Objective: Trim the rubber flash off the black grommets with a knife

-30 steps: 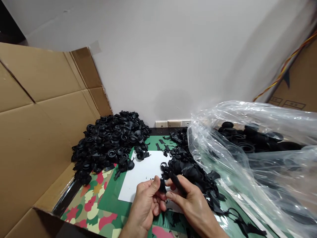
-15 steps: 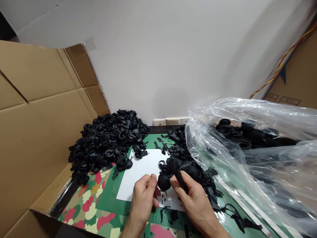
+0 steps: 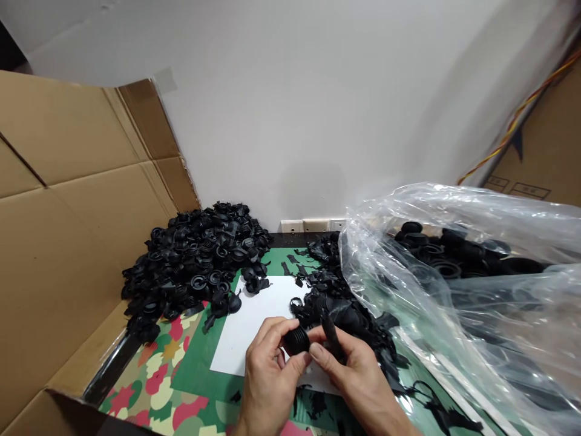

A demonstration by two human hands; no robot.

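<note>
My left hand (image 3: pixel 272 369) is closed on a black ribbed rubber part (image 3: pixel 296 341), pinching it between thumb and fingers. My right hand (image 3: pixel 351 375) grips a slim black tool (image 3: pixel 332 336) that slants up out of the fist; its working end cannot be made out. The right thumb and fingertip also touch the right side of the ribbed part. Both hands are above a white sheet (image 3: pixel 240 345) with dark shreds near its front edge. Just beyond the right hand lies a heap of black rubber scraps (image 3: pixel 349 309).
A large pile of black ribbed parts (image 3: pixel 195 260) rests at the left against an open cardboard box (image 3: pixel 82 242). On the right, a clear plastic bag (image 3: pixel 376 242) holds more black pieces. A green mat (image 3: pixel 195 369) lies under the sheet. Wall sockets (image 3: pixel 315 226) sit at the back.
My left hand has moved right and closed on the rubber part, which has turned from its smooth round end to its ribbed side. The right hand keeps the tool.
</note>
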